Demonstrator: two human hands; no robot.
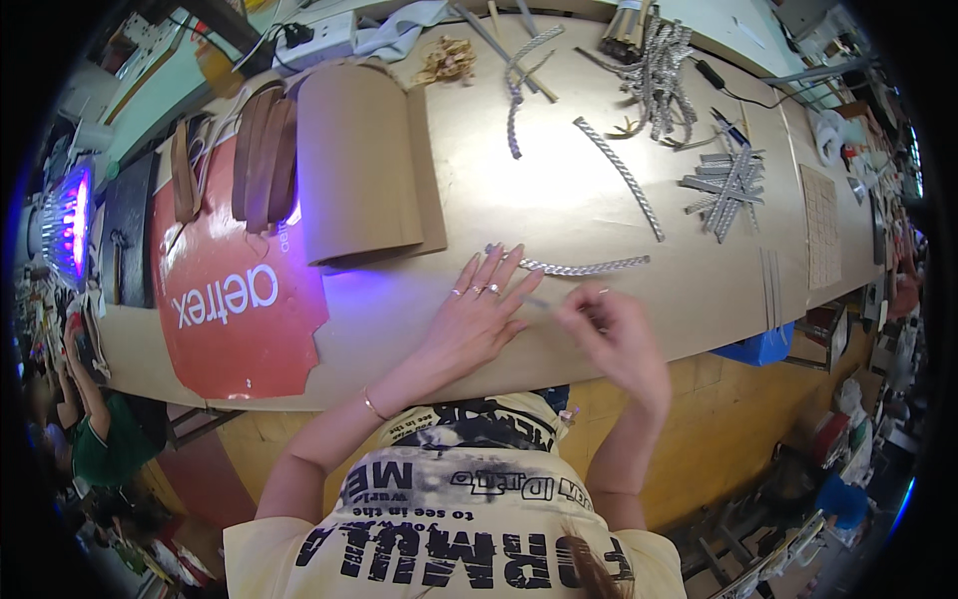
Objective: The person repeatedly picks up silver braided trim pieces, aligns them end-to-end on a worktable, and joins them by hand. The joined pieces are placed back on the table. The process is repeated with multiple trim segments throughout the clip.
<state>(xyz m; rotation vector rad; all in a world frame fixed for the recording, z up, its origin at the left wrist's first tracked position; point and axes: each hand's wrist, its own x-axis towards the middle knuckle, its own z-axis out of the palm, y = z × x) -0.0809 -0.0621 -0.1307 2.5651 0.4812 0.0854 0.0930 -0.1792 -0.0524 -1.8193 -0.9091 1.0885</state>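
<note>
My left hand (477, 314) lies flat on the table with its fingers stretched out. Its fingertips rest over the left end of a silver braided strap (589, 268), whose rest runs to the right. My right hand (614, 334) is closed in a pinch just below that strap. A thin, blurred greyish piece (536, 301) shows between the two hands, and I cannot tell whether the pinch holds it. A second braided strap (624, 180) lies farther off, slanting. To the right is a pile of short silver braided pieces (723, 190).
A rolled brown sheet (354, 165) stands left of centre beside brown straps (264, 160) and a red board (235, 309). A tangle of braided straps (661, 75) lies at the far side. At the left edge glows a purple lamp (72, 225). A blue bin (755, 344) sits under the right edge.
</note>
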